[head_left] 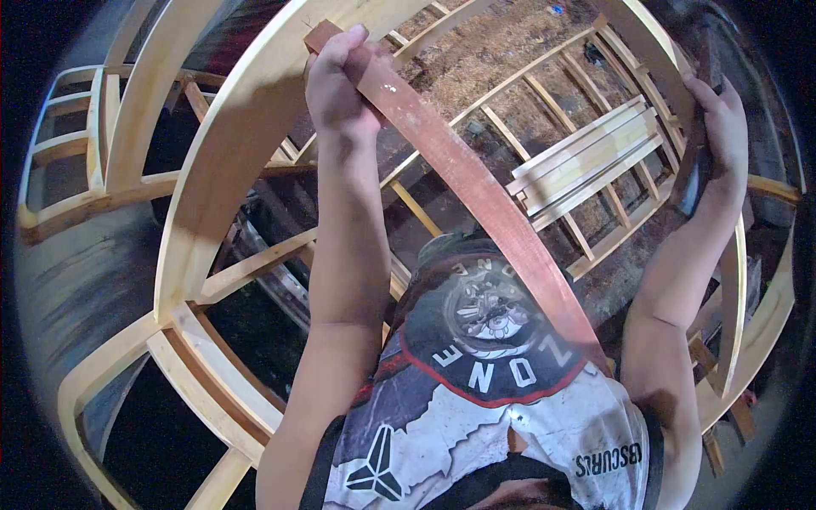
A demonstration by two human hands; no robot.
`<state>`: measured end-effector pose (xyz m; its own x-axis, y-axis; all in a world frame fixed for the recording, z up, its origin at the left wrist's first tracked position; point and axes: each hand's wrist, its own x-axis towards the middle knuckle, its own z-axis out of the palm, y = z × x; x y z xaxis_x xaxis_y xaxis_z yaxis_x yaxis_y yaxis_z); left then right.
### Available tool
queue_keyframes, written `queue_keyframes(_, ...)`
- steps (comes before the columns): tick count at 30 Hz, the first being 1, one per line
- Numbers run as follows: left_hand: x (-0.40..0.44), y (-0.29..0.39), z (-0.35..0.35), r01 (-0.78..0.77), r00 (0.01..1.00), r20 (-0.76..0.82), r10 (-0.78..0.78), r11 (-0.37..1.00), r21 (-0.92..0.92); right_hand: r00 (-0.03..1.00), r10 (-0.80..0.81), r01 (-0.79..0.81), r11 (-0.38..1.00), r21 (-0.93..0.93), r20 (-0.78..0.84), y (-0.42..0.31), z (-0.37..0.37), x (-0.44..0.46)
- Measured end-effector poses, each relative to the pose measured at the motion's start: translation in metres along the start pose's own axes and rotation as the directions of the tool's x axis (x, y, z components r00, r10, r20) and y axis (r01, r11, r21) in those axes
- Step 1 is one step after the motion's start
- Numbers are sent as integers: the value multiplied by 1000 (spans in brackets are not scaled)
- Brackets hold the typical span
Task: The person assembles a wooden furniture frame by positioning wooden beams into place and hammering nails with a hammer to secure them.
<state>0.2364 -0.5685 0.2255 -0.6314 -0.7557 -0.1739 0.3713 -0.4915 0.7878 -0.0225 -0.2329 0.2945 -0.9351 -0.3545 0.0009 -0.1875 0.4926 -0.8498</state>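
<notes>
A long, flat reddish-brown wooden plank [476, 183] runs at a slant from the upper left down across my chest. My left hand [344, 81] is closed around its upper end, with the thumb over the top. The plank's lower end lies against the right side of my printed shirt [484, 374]. At the upper right, my right hand [721, 123] is closed around a dark, narrow upright piece beside the curved frame. Shadow and lens distortion hide what that piece is.
Curved pale wooden ribs [191, 212] arch around me on both sides. A ladder-like timber frame [548, 102] lies beyond, over brown ground, with several pale boards [586, 161] stacked on it. More joined frame timbers [217, 382] stand at the lower left.
</notes>
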Motion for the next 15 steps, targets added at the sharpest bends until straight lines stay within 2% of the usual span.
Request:
queue_keyframes(1,1,1,-5,-2,1000,-3,2,1000,9,999,-43,42,999,-8,-27,3,4,0)
queue_keyframes(3,5,5,-13,122,988,102,-120,992,-13,997,-70,72,997,40,-30,5,8,0)
queue_keyframes(4,8,6,-14,111,988,108,-110,994,-6,994,-105,108,991,79,-42,4,9,2)
queue_keyframes(7,6,4,-4,83,995,54,-81,996,-33,998,-35,36,999,16,-48,-5,9,-6)
queue_keyframes(8,3,1,1,49,999,-21,-50,998,-42,997,-46,47,999,11,-54,-7,7,-6)
queue_keyframes(9,-1,3,8,12,995,-95,-17,998,-54,998,-33,30,997,-76,-45,-6,3,-4)
queue_keyframes(10,-2,3,8,-12,998,-63,9,999,-36,999,-20,14,987,-162,-41,-4,-1,-1)
queue_keyframes(11,-2,2,10,-23,999,-50,21,998,-51,971,-207,168,948,-271,-122,5,-2,4)
queue_keyframes(13,-6,1,17,-30,994,-102,34,999,36,981,-136,113,980,-164,-140,8,-5,4)
queue_keyframes(15,-7,0,18,-7,994,-105,9,1000,20,981,-144,117,973,-197,-127,7,-9,6)
